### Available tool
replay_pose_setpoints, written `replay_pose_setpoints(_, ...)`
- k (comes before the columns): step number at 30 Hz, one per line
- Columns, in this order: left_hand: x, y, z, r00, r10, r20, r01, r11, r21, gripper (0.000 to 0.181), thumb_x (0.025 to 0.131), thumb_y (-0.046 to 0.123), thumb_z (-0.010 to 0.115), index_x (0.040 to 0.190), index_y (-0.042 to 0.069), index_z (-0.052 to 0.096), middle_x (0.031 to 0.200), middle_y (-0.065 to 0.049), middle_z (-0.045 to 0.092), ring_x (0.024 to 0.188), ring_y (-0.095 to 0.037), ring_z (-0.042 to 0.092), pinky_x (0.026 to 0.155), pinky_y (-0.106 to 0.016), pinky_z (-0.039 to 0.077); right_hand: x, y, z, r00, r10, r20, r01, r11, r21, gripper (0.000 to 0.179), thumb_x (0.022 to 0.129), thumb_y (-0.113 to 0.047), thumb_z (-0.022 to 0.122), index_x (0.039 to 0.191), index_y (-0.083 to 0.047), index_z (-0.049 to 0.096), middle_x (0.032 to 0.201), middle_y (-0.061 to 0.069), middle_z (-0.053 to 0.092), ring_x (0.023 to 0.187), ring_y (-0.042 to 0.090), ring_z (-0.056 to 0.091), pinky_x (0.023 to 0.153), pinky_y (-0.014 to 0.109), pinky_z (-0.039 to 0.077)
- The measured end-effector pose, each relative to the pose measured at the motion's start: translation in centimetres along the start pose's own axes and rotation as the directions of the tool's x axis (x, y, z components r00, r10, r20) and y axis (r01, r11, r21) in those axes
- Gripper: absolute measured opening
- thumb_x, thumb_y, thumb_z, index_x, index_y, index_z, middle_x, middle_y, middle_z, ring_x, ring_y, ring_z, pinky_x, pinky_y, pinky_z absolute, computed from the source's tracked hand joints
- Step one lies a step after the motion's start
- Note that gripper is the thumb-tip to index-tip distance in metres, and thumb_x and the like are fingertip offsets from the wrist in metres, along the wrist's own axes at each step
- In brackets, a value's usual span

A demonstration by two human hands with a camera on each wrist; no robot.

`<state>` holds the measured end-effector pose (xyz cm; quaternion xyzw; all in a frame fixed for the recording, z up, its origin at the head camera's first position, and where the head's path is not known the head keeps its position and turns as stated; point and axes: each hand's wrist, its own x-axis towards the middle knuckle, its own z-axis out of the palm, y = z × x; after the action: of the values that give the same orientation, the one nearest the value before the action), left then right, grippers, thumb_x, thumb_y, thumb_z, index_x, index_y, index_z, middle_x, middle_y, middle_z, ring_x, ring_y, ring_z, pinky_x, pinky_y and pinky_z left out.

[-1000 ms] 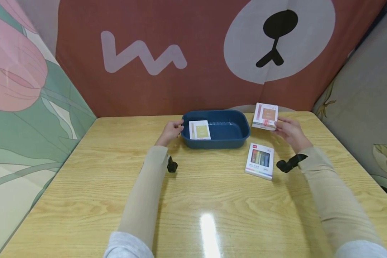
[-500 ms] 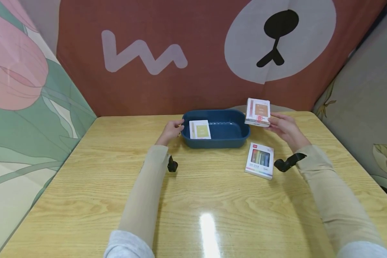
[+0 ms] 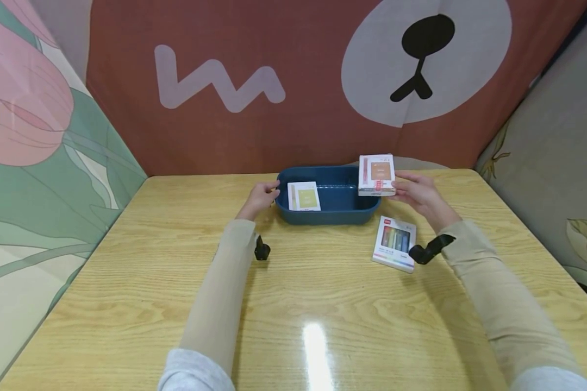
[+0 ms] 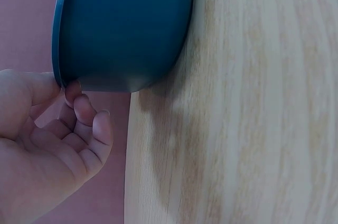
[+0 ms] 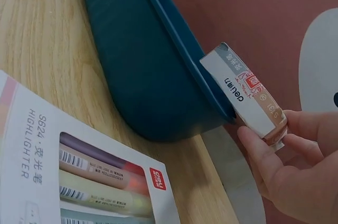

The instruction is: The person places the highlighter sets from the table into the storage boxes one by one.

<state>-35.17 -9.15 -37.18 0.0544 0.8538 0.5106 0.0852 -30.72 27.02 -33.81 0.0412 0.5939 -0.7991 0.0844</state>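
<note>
A dark blue plastic basin (image 3: 330, 217) stands at the back of the table. My left hand (image 3: 259, 200) pinches its left rim between thumb and fingers, as the left wrist view shows. Inside, against the left end, leans a white box with a yellow-green panel (image 3: 304, 196). My right hand (image 3: 420, 196) grips a white box with an orange panel (image 3: 376, 175) by its right edge, over the basin's right end. In the right wrist view this box (image 5: 245, 94) shows a "deli" label, and fingers and thumb pinch one end of it.
A highlighter box (image 3: 394, 244) with a window onto several coloured pens lies on the wooden table (image 3: 293, 293), right of the basin and under my right wrist. Behind the table hangs a reddish-brown cloth (image 3: 254, 136) with a bear print.
My right hand has carried the orange-panel box leftward, from beside the basin to over its right end. The left hand keeps its hold on the rim.
</note>
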Motion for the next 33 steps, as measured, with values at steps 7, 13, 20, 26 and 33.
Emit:
replay_pose_setpoints(7, -0.2, 0.1, 0.0, 1.0, 0.01, 0.003, -0.01, 1.0, 0.006, 0.039, 0.095, 0.014, 0.045, 0.134, 0.009, 0.042, 0.126, -0.01, 0.048, 0.057, -0.013, 0.039, 0.06, -0.029, 0.038, -0.1, 0.2, 1.2, 1.0, -0.02, -0.013, 0.019, 0.997, -0.079, 0.058, 0.088, 0.007, 0.047, 0.138, 0.01, 0.018, 0.072, 0.002, 0.063, 0.066, 0.013, 0.062, 0.064, 0.029, 0.051)
replay_pose_setpoints(13, -0.1, 0.1, 0.0, 1.0, 0.007, -0.007, -0.007, 1.0, 0.008, 0.039, 0.095, 0.014, 0.045, 0.134, 0.01, 0.043, 0.126, -0.01, 0.048, 0.059, -0.014, 0.04, 0.062, -0.031, 0.04, -0.2, 0.2, 2.3, 0.998, -0.048, -0.03, 0.043, 0.988, -0.148, 0.054, 0.088, 0.007, 0.047, 0.136, 0.012, 0.023, 0.07, 0.001, 0.063, 0.064, 0.011, 0.062, 0.065, 0.028, 0.051)
replay_pose_setpoints(20, 0.1, 0.0, 0.0, 1.0, 0.002, -0.006, -0.002, 1.0, 0.012, 0.039, 0.095, 0.013, 0.045, 0.134, 0.01, 0.043, 0.113, -0.014, 0.053, 0.057, -0.013, 0.04, 0.063, -0.032, 0.04, 0.0, 0.6, 3.1, 0.995, -0.083, -0.048, 0.069, 0.967, -0.246, 0.051, 0.086, 0.006, 0.051, 0.132, 0.014, 0.03, 0.069, -0.001, 0.061, 0.061, 0.011, 0.061, 0.061, 0.026, 0.051)
replay_pose_setpoints(26, 0.2, -0.1, 0.0, 1.0, 0.005, -0.007, -0.005, 1.0, 0.009, 0.039, 0.095, 0.014, 0.045, 0.134, 0.01, 0.043, 0.115, -0.013, 0.053, 0.058, -0.014, 0.04, 0.061, -0.029, 0.04, 0.6, 1.5, 3.7, 0.988, -0.136, -0.079, 0.095, 0.916, -0.39, 0.044, 0.085, 0.005, 0.054, 0.125, 0.016, 0.039, 0.068, -0.004, 0.058, 0.057, 0.006, 0.058, 0.057, 0.024, 0.05)
replay_pose_setpoints(33, 0.2, -0.1, 0.0, 1.0, 0.004, -0.007, -0.004, 1.0, 0.005, 0.039, 0.095, 0.014, 0.045, 0.134, 0.01, 0.043, 0.113, -0.013, 0.053, 0.058, -0.014, 0.04, 0.056, -0.024, 0.037, 1.0, 2.0, 4.9, 0.973, -0.203, -0.11, 0.102, 0.804, -0.585, 0.034, 0.085, 0.001, 0.055, 0.115, 0.016, 0.051, 0.084, 0.011, 0.06, 0.056, 0.001, 0.055, 0.056, 0.021, 0.049)
